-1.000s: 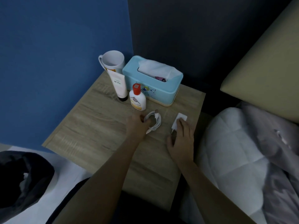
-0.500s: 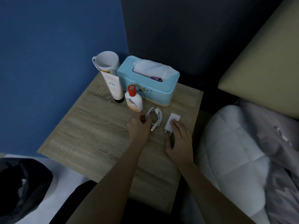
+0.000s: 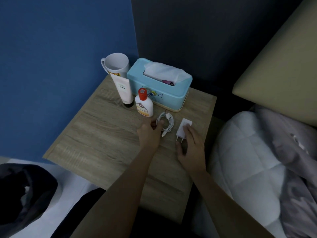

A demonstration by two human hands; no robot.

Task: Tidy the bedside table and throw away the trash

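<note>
On the wooden bedside table (image 3: 106, 140) lies a coiled white cable (image 3: 167, 123), with my left hand (image 3: 149, 134) pinching its left side. My right hand (image 3: 191, 145) rests on a white charger plug (image 3: 182, 130) that lies flat just right of the cable, fingertips on top of it. Behind them, in a row, stand a white bottle with a red cap (image 3: 143, 104), a white tube on its black cap (image 3: 123, 90), a white mug (image 3: 116, 63) and a light blue tissue box (image 3: 157, 91).
A dark-lined trash bin (image 3: 22, 193) sits on the floor at the lower left. The bed with a white quilt (image 3: 247, 160) and a beige headboard (image 3: 281, 76) is close on the right. Blue and dark walls stand behind the table.
The view has shifted slightly. Both hands stay on the cable and the plug, which sit a little closer to the bottle and tissue box than a second ago.
</note>
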